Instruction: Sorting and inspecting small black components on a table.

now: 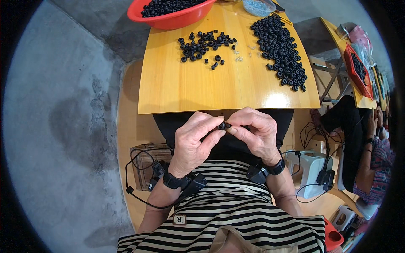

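Just off the near edge of the yellow table, my two hands meet over my lap. My left hand is closed, its thumb and forefinger pinching a small black ring-shaped part. Against it, my right hand pinches a smaller black piece, mostly covered by the fingertips. Whether the two pieces are joined I cannot tell. On the table lie a loose scatter of black parts at left and a dense patch of black ring-faced parts at right. Tiny clear bits lie between them.
A red basin of black parts stands at the far left. A clear tub with bluish bits sits at the far right. Cables run from both wrist straps. Another person sits at right by a table with a red basket.
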Motion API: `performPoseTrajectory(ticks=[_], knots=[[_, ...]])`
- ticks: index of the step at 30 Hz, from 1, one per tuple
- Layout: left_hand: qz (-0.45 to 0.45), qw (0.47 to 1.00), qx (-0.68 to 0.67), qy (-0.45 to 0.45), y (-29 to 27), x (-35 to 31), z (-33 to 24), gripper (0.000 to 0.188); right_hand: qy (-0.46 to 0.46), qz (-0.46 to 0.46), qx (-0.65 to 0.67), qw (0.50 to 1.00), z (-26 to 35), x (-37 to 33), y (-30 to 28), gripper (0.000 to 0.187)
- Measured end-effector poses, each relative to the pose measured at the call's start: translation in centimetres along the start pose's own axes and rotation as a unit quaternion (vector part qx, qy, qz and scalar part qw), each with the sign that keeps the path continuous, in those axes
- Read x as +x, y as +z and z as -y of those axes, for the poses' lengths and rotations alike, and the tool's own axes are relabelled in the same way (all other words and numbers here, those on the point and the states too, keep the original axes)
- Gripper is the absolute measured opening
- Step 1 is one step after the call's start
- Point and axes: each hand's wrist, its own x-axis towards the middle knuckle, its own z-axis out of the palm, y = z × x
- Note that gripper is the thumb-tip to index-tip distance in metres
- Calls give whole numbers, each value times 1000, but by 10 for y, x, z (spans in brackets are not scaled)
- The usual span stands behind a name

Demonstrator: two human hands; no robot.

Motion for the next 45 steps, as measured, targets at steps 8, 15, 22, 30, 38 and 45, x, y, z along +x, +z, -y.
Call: performPoseTrajectory(ticks=[8, 15, 22, 30, 38, 45], knots=[[19, 999, 26, 15, -2, 2, 1, 30, 1, 10, 9, 1000, -5, 0, -2, 14], [27, 1000, 13, -5, 0, -2, 6, 30, 8, 12, 21, 1000, -10, 0, 2, 13], [38, 999, 15, 5, 3, -2, 6, 30, 221, 23, 341, 914, -17, -5, -2, 13], [32, 997, 2, 77, 7, 1, 7, 35, 310, 105, 458, 827, -23, 2, -11, 25], [12, 995, 6, 99, 11, -2, 9, 37, 314, 122, 481, 810, -37, -5, -11, 39], [14, 994, -13, 109, 14, -1, 8, 38, 272, 105, 516, 806, -32, -6, 2, 24]])
